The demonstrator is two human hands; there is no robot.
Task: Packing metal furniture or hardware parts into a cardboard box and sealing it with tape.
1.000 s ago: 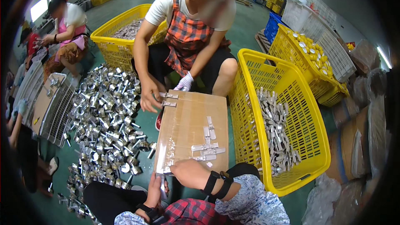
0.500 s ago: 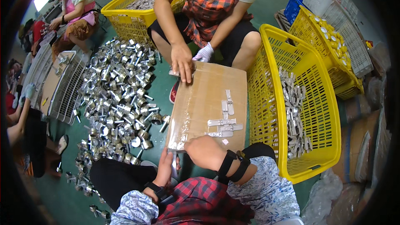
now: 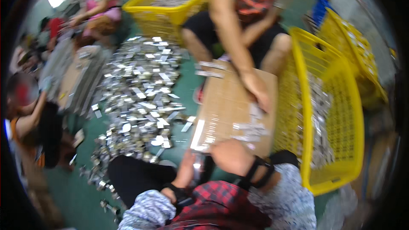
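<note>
My left hand (image 3: 186,169) is closed around a shiny silver metal piece (image 3: 197,165), held upright just below the near left corner of a taped cardboard box (image 3: 217,115). Its exact kind is blurred. Curled over the box's near edge is my right hand (image 3: 232,156); its fingertips are hidden, and I cannot make out what they hold. Several flat silver metal pieces (image 3: 251,132) lie grouped on the box's right side. Over them reaches a co-worker's bare hand (image 3: 257,91). More flat pieces (image 3: 211,70) lie at the far left corner.
To the left spreads a heap of metal cup-and-stem parts (image 3: 142,98) on the green floor. A yellow basket (image 3: 304,145) with flat metal parts stands right of the box; another yellow basket (image 3: 166,10) is behind the heap. Other people sit at the left.
The whole view has shifted and blurred. The co-worker's bare hand has gone from the far left corner across to the right-side pieces. My hands remain by the box's near edge.
</note>
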